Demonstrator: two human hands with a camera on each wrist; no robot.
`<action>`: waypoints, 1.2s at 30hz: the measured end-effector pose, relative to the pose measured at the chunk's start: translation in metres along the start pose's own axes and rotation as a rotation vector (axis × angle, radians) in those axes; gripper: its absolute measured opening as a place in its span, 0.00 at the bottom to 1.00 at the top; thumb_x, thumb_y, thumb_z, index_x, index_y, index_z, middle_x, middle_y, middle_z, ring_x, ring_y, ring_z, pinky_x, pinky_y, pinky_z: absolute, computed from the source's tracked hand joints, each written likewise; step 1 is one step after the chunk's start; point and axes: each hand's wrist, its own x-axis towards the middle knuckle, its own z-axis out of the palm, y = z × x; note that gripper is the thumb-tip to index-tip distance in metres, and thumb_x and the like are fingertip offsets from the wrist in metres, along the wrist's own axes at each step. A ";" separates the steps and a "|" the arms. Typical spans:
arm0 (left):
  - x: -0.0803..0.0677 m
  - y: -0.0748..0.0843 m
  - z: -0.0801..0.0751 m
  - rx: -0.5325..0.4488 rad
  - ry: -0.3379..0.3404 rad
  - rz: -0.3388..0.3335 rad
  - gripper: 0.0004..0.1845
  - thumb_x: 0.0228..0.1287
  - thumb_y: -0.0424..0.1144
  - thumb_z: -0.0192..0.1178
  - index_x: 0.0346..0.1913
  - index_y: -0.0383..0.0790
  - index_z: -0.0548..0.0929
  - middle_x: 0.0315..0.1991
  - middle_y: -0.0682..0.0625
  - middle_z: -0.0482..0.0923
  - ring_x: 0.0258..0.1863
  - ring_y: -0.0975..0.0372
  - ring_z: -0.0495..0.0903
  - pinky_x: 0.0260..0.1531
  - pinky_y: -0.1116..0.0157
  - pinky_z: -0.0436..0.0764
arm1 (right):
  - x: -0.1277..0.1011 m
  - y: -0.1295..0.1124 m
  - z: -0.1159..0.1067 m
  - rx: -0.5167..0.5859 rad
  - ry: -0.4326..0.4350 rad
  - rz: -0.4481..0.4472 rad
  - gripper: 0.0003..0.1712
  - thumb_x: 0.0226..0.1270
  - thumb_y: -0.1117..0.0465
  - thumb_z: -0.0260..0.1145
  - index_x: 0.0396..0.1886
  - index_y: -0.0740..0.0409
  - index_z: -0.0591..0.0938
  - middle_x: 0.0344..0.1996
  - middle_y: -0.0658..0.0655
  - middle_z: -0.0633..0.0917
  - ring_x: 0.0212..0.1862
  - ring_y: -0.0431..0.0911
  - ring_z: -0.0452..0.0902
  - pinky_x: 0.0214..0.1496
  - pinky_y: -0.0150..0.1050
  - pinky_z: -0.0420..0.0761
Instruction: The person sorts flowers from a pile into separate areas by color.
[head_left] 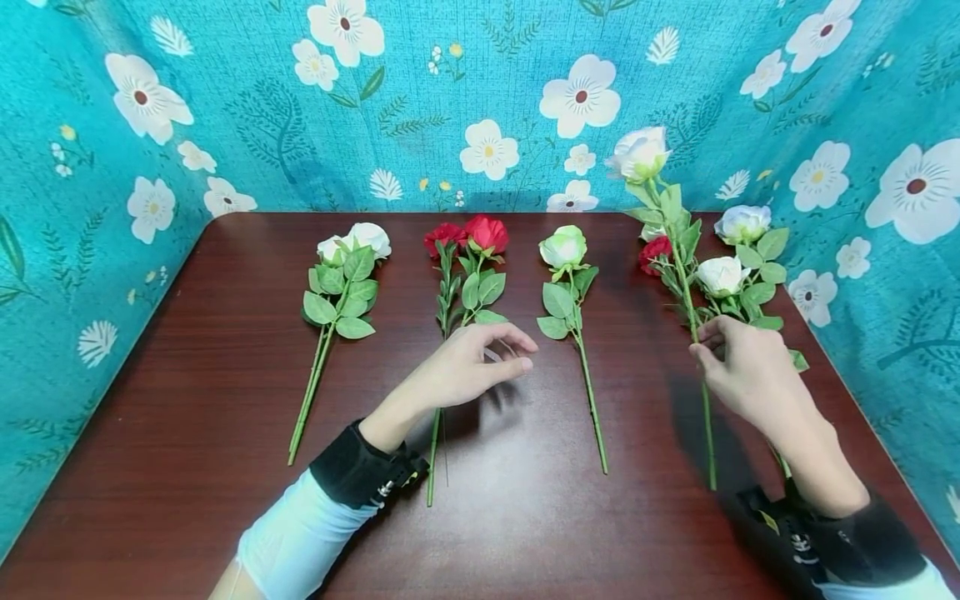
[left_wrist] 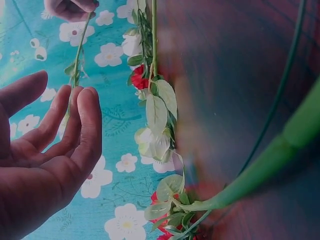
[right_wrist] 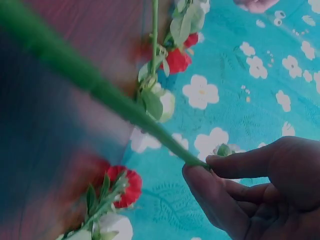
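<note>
Right hand (head_left: pixel 750 371) pinching white rose stem (head_left: pixel 701 392), upright.

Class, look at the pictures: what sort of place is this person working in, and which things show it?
Probably a small staged craft or flower-sorting booth, not a shop. A dark wooden table is closed in on three sides by a teal flower-print cloth, and roses lie in sorted groups. The right hand pinches a stem.

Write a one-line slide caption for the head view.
Right hand pinches a white rose stem upright; left hand hovers open above red roses on the table.
</note>
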 end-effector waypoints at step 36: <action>0.008 0.004 0.008 -0.055 0.123 -0.007 0.12 0.72 0.32 0.64 0.55 0.35 0.85 0.45 0.48 0.87 0.44 0.63 0.84 0.47 0.63 0.83 | 0.000 -0.074 0.056 0.467 -0.208 -0.103 0.05 0.71 0.71 0.68 0.43 0.66 0.80 0.31 0.56 0.84 0.27 0.43 0.84 0.28 0.33 0.84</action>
